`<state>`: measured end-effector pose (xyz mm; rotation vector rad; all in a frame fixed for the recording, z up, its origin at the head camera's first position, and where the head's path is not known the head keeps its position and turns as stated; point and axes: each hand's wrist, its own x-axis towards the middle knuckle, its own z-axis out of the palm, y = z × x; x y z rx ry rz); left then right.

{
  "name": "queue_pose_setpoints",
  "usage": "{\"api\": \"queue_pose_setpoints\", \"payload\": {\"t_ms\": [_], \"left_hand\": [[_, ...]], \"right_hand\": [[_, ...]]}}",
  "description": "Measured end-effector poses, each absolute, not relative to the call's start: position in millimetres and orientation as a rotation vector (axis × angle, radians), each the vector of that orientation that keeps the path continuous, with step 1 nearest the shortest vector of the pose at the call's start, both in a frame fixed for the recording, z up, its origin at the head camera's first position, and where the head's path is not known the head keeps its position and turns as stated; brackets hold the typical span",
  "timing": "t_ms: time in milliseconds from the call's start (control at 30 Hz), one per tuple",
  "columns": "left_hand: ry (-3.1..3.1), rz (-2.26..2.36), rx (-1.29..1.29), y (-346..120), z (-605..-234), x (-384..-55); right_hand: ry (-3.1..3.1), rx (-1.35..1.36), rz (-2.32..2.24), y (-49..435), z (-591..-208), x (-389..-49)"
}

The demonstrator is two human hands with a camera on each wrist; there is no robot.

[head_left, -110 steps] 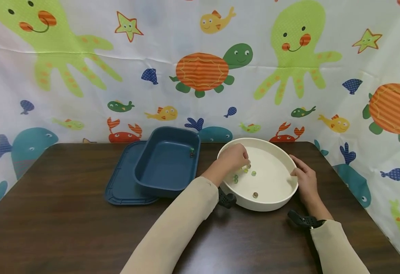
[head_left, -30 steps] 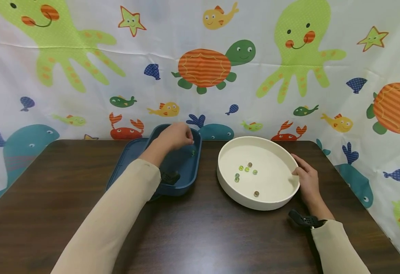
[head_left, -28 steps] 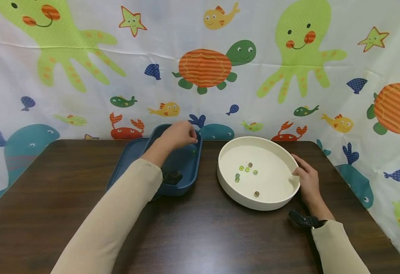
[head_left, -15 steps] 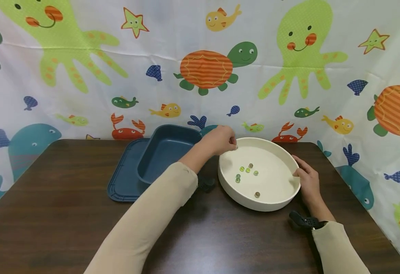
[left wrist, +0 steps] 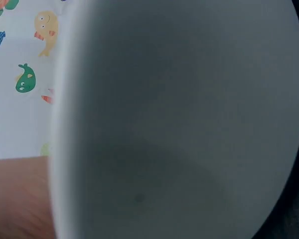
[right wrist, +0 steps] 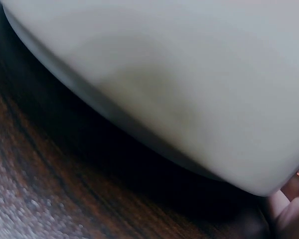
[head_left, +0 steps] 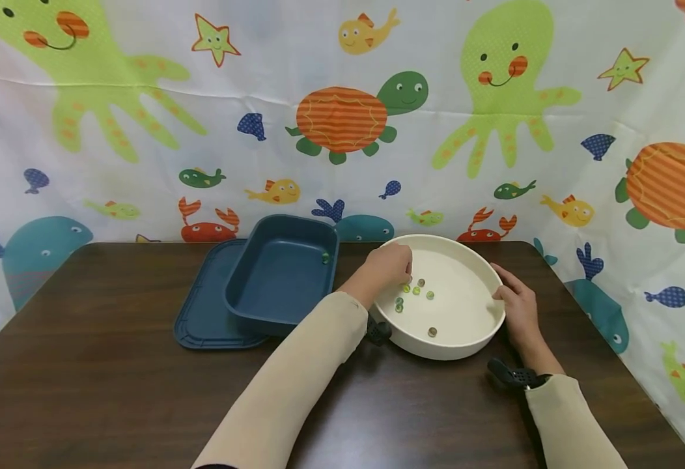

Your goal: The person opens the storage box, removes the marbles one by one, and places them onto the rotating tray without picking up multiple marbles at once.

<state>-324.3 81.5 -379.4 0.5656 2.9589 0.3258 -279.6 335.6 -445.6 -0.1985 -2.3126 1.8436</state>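
My left hand [head_left: 386, 268] reaches over the left rim of a round cream pan [head_left: 465, 312], fingertips low inside it and pinching a small marble [head_left: 409, 280]. Several green and brown glass marbles [head_left: 417, 290] lie scattered on the pan's floor near those fingers, one brown marble [head_left: 432, 331] closer to the front. On the far side, my right hand [head_left: 520, 309] grips the pan's right rim, thumb over the edge. The pan's pale outer wall [left wrist: 179, 99] fills most of the left wrist view, blurred. Fingers [right wrist: 294, 209] show at the corner of the right wrist view.
Left of the pan stands a deep blue rectangular box [head_left: 284, 280] with a couple of green marbles [head_left: 325, 258] by its right wall. It sits partly on a flat blue lid [head_left: 202, 319]. A sea-animal curtain [head_left: 342, 52] hangs behind the dark wooden table [head_left: 114, 391].
My left hand has come from the blue box across to the pan and down inside it, carrying a marble. My right hand keeps its grip on the rim.
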Motion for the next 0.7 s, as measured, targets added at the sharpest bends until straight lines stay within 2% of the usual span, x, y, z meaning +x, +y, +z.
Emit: {"api": "queue_pose_setpoints", "payload": {"t_ms": [200, 367, 533, 700], "left_hand": [[2.929, 0.387, 0.540, 81.0, -375.1, -323.9], [2.931, 0.468, 0.571, 68.4, -355.1, -315.9], [2.992, 0.596, 0.577, 34.5, -329.8, -309.0], [3.082, 0.804, 0.423, -20.2, -328.6, -310.3]], "right_hand": [[-2.307, -0.217, 1.880, 336.0, -443.9, -281.1], [-2.304, -0.231, 1.879, 335.5, -443.9, -281.0], [-2.314, -0.235, 1.873, 334.2, -443.0, -279.0], [-2.323, -0.233, 1.861, 332.9, -443.4, -278.9]]}}
